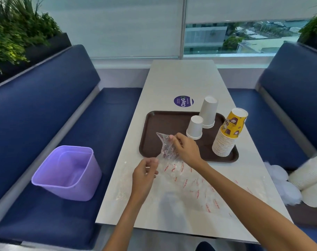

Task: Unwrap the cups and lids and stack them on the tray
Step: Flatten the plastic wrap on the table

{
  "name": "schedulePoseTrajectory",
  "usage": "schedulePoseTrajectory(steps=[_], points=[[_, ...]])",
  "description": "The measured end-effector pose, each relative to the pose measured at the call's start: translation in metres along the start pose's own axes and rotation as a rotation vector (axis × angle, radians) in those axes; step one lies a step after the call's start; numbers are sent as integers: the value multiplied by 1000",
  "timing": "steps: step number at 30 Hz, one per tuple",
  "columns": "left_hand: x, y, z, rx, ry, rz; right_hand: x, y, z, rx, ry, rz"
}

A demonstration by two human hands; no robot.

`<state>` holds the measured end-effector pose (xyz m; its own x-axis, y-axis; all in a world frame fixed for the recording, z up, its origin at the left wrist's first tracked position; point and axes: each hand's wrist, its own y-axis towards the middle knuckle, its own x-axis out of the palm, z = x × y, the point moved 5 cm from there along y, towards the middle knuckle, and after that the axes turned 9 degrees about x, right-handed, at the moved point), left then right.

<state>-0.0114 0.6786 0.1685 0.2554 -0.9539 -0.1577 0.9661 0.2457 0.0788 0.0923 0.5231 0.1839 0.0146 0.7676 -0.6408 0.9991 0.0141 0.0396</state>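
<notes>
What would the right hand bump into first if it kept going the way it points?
Nothing much, probably. The right hand, pinching the plastic wrapper, points up-left over the bare brown tray, away from the white cups. Height is hard to judge.

We find open passage over the left half of the brown tray (pixel 154 127) and the table's (pixel 183 78) far end, while the short white stack (pixel 194 127), the taller white stack (pixel 207 113) and the yellow-topped stack (pixel 226 140) crowd the tray's right side, and the clear wrapper (pixel 190 183) covers the near tabletop.
</notes>
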Motion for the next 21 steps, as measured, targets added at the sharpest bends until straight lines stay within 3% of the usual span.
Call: schedulePoseTrajectory(steps=[9, 14, 18, 21], points=[[-19, 7, 1, 59, -5, 188, -8, 1, 2, -26, 14, -5], [-27, 9, -6, 18, 59, 191, -7, -1, 4, -83, 49, 7], [-27, 13, -4, -53, -22, 195, -2, -3, 3, -108, 8, -21], [-17, 21, 4, -40, 196, 89, 3, -7, 1, -121, -39, -28]])
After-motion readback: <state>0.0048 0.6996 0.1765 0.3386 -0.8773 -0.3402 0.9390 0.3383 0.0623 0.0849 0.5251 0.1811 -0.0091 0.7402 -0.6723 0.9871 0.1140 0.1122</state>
